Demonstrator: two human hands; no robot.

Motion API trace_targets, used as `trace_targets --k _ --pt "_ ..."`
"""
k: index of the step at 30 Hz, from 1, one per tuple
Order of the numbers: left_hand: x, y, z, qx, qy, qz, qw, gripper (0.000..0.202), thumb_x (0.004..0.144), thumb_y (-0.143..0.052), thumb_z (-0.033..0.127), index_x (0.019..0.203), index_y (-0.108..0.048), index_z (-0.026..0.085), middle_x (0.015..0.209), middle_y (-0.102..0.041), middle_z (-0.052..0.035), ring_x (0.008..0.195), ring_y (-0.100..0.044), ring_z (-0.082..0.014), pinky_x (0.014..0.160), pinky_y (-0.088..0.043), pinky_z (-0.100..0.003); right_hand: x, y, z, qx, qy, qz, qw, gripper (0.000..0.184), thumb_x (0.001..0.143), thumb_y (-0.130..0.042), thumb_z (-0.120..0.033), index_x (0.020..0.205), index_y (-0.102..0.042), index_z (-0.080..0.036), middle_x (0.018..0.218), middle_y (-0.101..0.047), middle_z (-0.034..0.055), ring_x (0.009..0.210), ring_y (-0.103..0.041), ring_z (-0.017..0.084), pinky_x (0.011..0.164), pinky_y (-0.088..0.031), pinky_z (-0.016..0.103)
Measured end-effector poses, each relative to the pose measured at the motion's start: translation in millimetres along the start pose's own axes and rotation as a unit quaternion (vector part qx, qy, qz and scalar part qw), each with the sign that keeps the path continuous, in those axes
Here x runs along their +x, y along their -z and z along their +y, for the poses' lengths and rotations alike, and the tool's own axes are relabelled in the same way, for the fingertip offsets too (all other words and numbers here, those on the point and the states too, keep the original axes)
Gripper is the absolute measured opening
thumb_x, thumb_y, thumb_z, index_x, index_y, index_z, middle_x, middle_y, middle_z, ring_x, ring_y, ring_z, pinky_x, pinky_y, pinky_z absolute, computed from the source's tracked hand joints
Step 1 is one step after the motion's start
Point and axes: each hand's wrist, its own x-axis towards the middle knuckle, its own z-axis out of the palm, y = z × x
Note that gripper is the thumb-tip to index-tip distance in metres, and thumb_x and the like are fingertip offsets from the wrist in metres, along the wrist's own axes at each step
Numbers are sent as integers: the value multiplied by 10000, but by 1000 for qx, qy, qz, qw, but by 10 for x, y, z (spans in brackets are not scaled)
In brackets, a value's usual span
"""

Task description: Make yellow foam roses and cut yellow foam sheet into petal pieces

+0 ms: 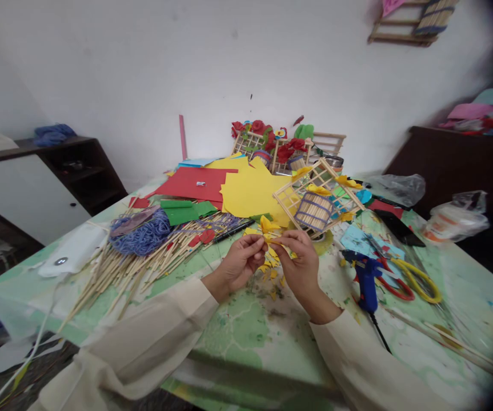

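My left hand (241,260) and my right hand (300,262) meet above the middle of the table, fingers pinched together on a small yellow paper flower (268,227). Both hands are closed on it from either side. Yellow paper scraps (272,274) lie on the table just beneath them. Behind the hands rests a tilted wooden stick frame with a small stick basket (315,210) and yellow flowers on it.
A pile of wooden sticks (143,260) and blue yarn (141,237) lie at left. Red, yellow and green paper sheets (246,191) spread at the back. A blue glue gun (367,279) and scissors (413,279) lie at right. The table has a green patterned cloth (246,331).
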Motion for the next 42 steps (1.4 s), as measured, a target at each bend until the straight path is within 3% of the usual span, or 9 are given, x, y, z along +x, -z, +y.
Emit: trace_targets --k 9,14,23,37,42 --pt "-20 -35 -22 60 6 26 998 250 660 -760 228 789 -585 103 631 -556 27 466 -441 1 464 -332 -110 13 15 -13 -15 -22 -7 1000 109 828 -595 -281 827 -689 -225 836 -595 37 848 -537 188 773 -442 357" --pt "-38 -35 -42 91 -9 8 996 238 673 -749 245 789 -596 106 653 -578 13 464 -439 0 453 -308 -121 28 25 5 -53 -39 -5 998 107 824 -590 -271 800 -676 -213 826 -582 37 848 -532 197 779 -431 370" --pt "-64 -64 -22 115 -14 8 993 231 695 -727 270 786 -589 109 640 -582 5 417 -349 11 427 -237 -136 39 26 25 -81 -33 -5 996 127 824 -581 -288 786 -670 -207 819 -586 34 835 -525 195 774 -413 375" --pt "-77 -60 -33 109 -9 -20 994 221 703 -728 302 721 -615 113 626 -572 7 424 -357 6 446 -265 -156 -8 24 -63 -39 -31 47 998 47 798 -616 -249 822 -645 -221 822 -565 19 745 -538 154 677 -447 309" --pt "-73 -62 -41 109 -22 -27 993 234 676 -749 312 696 -619 119 608 -570 7 423 -352 -5 440 -238 -176 31 50 -93 -75 -69 95 990 195 686 -701 -252 716 -514 -203 697 -454 -39 637 -440 125 592 -388 267"
